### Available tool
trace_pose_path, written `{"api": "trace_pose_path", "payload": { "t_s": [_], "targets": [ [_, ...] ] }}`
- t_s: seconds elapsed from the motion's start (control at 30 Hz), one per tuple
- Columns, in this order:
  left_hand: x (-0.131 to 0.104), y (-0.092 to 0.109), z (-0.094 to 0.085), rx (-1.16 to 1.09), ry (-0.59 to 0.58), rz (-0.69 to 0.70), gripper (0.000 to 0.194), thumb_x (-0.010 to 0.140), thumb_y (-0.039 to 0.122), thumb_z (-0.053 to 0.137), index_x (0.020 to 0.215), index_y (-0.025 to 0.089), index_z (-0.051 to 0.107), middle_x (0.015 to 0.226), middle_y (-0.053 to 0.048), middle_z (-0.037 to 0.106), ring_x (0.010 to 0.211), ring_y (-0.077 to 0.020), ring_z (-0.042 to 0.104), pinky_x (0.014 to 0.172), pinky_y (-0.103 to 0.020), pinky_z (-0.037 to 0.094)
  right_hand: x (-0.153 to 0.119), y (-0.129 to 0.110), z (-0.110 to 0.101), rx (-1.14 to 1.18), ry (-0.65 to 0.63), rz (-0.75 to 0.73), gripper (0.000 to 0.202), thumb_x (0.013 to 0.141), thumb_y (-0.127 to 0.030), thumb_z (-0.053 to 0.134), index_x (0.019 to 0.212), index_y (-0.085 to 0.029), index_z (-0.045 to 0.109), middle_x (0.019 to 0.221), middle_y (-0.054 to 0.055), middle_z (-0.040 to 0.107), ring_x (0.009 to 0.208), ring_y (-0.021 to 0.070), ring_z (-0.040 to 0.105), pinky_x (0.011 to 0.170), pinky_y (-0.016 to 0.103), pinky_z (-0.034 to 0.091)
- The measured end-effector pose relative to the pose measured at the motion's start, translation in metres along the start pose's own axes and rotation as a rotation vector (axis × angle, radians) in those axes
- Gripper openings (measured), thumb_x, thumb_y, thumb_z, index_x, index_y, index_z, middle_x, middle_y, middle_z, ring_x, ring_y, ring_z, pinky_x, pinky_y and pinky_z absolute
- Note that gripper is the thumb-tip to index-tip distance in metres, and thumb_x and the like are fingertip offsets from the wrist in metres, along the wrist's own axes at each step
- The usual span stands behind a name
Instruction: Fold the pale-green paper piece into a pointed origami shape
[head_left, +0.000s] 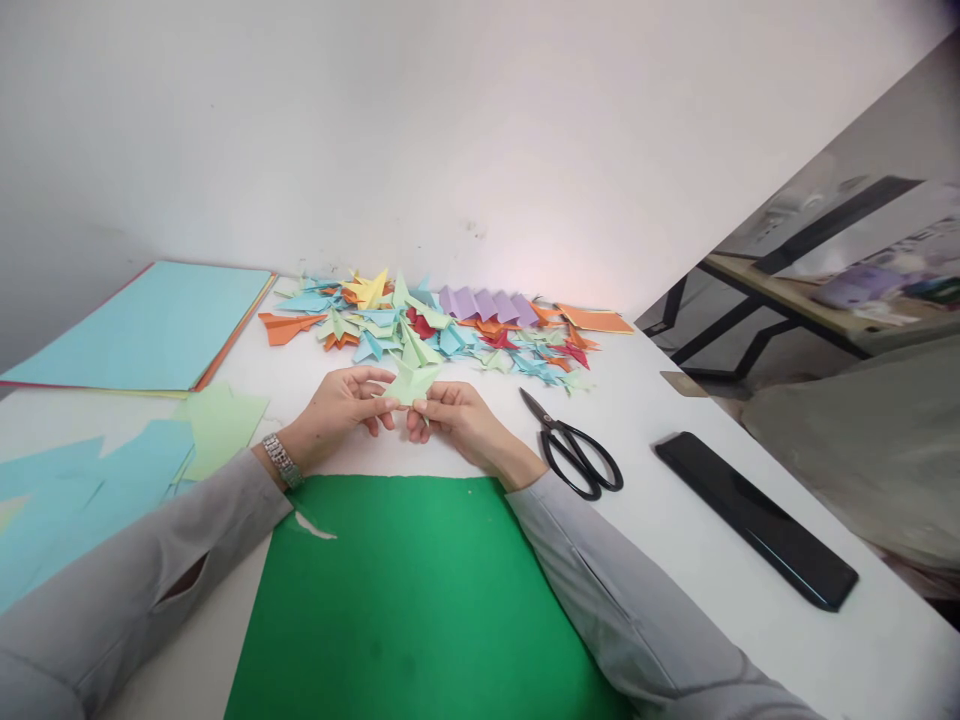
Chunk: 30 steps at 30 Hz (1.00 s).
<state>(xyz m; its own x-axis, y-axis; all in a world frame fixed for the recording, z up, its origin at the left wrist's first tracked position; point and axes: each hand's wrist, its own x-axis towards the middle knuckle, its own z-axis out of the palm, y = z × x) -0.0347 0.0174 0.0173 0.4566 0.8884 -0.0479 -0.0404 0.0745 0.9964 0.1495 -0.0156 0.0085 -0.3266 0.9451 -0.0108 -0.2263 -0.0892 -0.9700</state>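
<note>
Between both hands I hold a pale green folded paper piece (412,384), its pointed folds facing away from me. My left hand (351,400), with a metal watch at the wrist, pinches its left lower edge between thumb and fingers. On the other side my right hand (457,415) pinches the lower right edge, close to the left thumb. Just beyond the hands lies a pile of folded paper pieces (457,340) in blue, green, orange, red, yellow and purple. A green mat (420,600) spreads below my wrists.
Black-handled scissors (574,455) lie right of my right hand, and a long black case (754,520) is farther right. Stacked coloured sheets (150,330) sit at the left back, with blue paper scraps (97,500) in front. A white wall (450,130) rises behind the table.
</note>
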Motion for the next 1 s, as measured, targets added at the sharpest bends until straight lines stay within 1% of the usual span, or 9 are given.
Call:
{"api": "trace_pose_path", "payload": {
  "t_s": [0.07, 0.13, 0.27, 0.47, 0.63, 0.73, 0.83, 0.93, 1.0],
  "targets": [
    [-0.001, 0.001, 0.001, 0.012, -0.001, 0.003, 0.048, 0.06, 0.028, 0.082, 0.1, 0.012, 0.06, 0.055, 0.0, 0.065, 0.047, -0.0137, 0.06, 0.043, -0.022, 0.045, 0.0, 0.001, 0.001, -0.007, 0.027, -0.004, 0.033, 0.066, -0.044, 0.078, 0.063, -0.014, 0.066, 0.061, 0.004, 0.069, 0.052, 0.0134, 0.063, 0.05, 0.024, 0.049],
    [-0.002, 0.002, 0.002, 0.035, -0.006, 0.001, 0.048, 0.06, 0.028, 0.082, 0.099, 0.012, 0.061, 0.053, 0.001, 0.063, 0.045, -0.0129, 0.059, 0.044, -0.022, 0.045, 0.001, 0.002, 0.003, -0.088, 0.05, -0.015, 0.035, 0.064, -0.046, 0.079, 0.061, -0.013, 0.067, 0.058, 0.004, 0.069, 0.051, 0.0134, 0.063, 0.051, 0.025, 0.05],
    [-0.005, 0.005, 0.004, 0.06, 0.0, -0.002, 0.045, 0.059, 0.028, 0.083, 0.096, 0.013, 0.062, 0.048, 0.004, 0.06, 0.042, -0.0109, 0.054, 0.044, -0.022, 0.044, 0.002, 0.003, 0.003, -0.203, 0.039, -0.019, 0.037, 0.063, -0.049, 0.079, 0.062, -0.013, 0.071, 0.057, 0.005, 0.069, 0.051, 0.0134, 0.062, 0.054, 0.026, 0.051],
    [-0.004, 0.006, 0.004, 0.063, -0.015, -0.01, 0.044, 0.06, 0.028, 0.082, 0.096, 0.012, 0.062, 0.046, 0.004, 0.059, 0.039, -0.0088, 0.05, 0.042, -0.02, 0.041, 0.002, 0.003, -0.002, -0.165, -0.004, -0.037, 0.035, 0.067, -0.047, 0.078, 0.064, -0.013, 0.072, 0.059, 0.006, 0.07, 0.052, 0.0131, 0.062, 0.055, 0.027, 0.051],
    [-0.003, 0.004, 0.0, 0.034, -0.031, -0.026, 0.047, 0.065, 0.031, 0.078, 0.105, 0.01, 0.063, 0.051, 0.0, 0.064, 0.044, -0.0122, 0.057, 0.043, -0.021, 0.044, 0.002, 0.003, -0.002, -0.073, 0.001, -0.021, 0.035, 0.065, -0.046, 0.079, 0.064, -0.012, 0.071, 0.06, 0.006, 0.07, 0.052, 0.0127, 0.062, 0.053, 0.026, 0.049],
    [-0.003, 0.003, 0.0, 0.015, -0.018, -0.002, 0.047, 0.067, 0.031, 0.078, 0.106, 0.011, 0.063, 0.054, -0.001, 0.065, 0.046, -0.0122, 0.059, 0.044, -0.022, 0.046, 0.002, 0.004, -0.001, -0.023, 0.02, -0.01, 0.034, 0.065, -0.044, 0.08, 0.064, -0.012, 0.07, 0.061, 0.005, 0.07, 0.051, 0.0125, 0.063, 0.052, 0.025, 0.049],
    [-0.005, 0.003, 0.003, 0.042, 0.034, 0.029, 0.047, 0.063, 0.029, 0.08, 0.102, 0.01, 0.063, 0.054, 0.001, 0.065, 0.046, -0.011, 0.058, 0.046, -0.022, 0.047, 0.003, 0.006, 0.001, -0.061, 0.027, 0.004, 0.037, 0.066, -0.046, 0.079, 0.062, -0.011, 0.069, 0.059, 0.005, 0.069, 0.051, 0.0122, 0.063, 0.052, 0.024, 0.049],
    [-0.006, 0.004, 0.009, 0.08, 0.105, 0.033, 0.051, 0.052, 0.025, 0.086, 0.093, 0.011, 0.061, 0.051, 0.004, 0.06, 0.043, -0.0101, 0.056, 0.044, -0.021, 0.047, 0.004, 0.007, 0.002, -0.109, 0.039, 0.004, 0.04, 0.064, -0.05, 0.079, 0.064, -0.012, 0.067, 0.059, 0.004, 0.069, 0.051, 0.0123, 0.063, 0.053, 0.025, 0.051],
    [-0.006, 0.004, 0.011, 0.097, 0.113, 0.027, 0.051, 0.05, 0.025, 0.087, 0.09, 0.011, 0.059, 0.048, 0.006, 0.058, 0.041, -0.0098, 0.054, 0.042, -0.02, 0.046, 0.004, 0.007, 0.003, -0.119, 0.049, -0.005, 0.041, 0.062, -0.051, 0.079, 0.065, -0.012, 0.065, 0.059, 0.003, 0.069, 0.051, 0.0122, 0.063, 0.052, 0.025, 0.051]
  ]
}}
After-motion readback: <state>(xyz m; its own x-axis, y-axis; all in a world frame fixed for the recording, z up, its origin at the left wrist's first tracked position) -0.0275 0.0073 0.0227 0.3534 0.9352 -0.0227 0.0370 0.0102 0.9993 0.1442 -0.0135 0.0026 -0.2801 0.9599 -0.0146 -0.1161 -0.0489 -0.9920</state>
